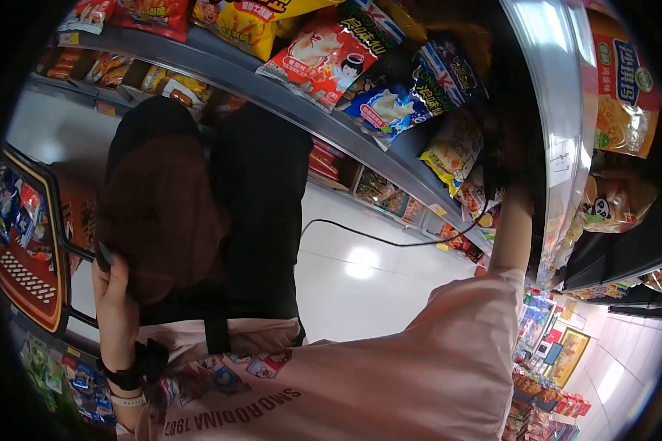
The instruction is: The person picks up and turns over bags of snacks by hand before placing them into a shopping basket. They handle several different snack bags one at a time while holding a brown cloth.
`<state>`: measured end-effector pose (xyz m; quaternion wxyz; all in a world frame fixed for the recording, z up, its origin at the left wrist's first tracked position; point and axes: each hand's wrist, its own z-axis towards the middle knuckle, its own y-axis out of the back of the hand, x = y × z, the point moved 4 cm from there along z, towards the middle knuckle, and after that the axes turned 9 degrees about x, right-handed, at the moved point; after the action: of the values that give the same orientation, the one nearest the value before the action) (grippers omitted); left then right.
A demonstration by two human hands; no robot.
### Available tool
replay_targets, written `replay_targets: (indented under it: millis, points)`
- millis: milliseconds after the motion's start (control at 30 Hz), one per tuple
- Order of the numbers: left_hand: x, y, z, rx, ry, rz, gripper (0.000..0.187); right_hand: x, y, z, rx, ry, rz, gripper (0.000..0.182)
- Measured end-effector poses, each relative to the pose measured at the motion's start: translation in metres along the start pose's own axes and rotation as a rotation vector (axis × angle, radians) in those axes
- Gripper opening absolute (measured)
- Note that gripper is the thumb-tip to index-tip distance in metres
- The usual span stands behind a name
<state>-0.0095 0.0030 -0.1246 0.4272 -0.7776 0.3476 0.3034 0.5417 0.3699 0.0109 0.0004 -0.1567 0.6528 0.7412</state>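
Observation:
At the left, my left hand [114,290] is closed around the black handle [81,252] of a brown-and-orange shopping basket [29,275]. Blue and red snack packets lie in that basket. My right arm stretches up to the shelf on the right, where my right hand [509,162] disappears into dark shadow; its fingers cannot be made out. Closest to it are a yellow-and-white snack bag [454,153] and a blue snack bag [390,114]. A red snack bag [320,62] lies farther left on the same shelf. A thin black cable [390,243] runs to my right wrist.
A grey shelf edge [221,73] crosses above my dark-trousered legs [257,191]. Lower shelves hold several packets. White floor tiles [353,287] show beside my legs. To the right, another shelf carries an orange bag [621,117] and a panda-printed bag [616,206].

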Motion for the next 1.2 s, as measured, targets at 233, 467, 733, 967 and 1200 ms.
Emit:
replay_targets:
  millis: [233, 467, 733, 967, 1200]
  points:
    - [-0.001, 0.007, 0.009, -0.043, 0.057, -0.02, 0.039, 0.005, -0.003, -0.007, 0.048, 0.025, -0.024, 0.045]
    - [-0.002, 0.012, 0.007, -0.136, 0.002, 0.016, 0.038, -0.003, -0.002, -0.002, 0.063, 0.033, -0.038, 0.045]
    - [-0.004, 0.014, 0.011, -0.061, 0.034, -0.041, 0.039, -0.013, 0.01, 0.01, 0.062, 0.035, -0.053, 0.045]
    - [-0.002, 0.019, 0.008, -0.092, 0.011, 0.049, 0.042, -0.016, 0.017, 0.01, 0.07, 0.03, -0.056, 0.045]
    - [-0.003, 0.017, 0.004, -0.139, -0.008, -0.001, 0.043, -0.007, 0.012, 0.003, 0.073, 0.021, -0.069, 0.044]
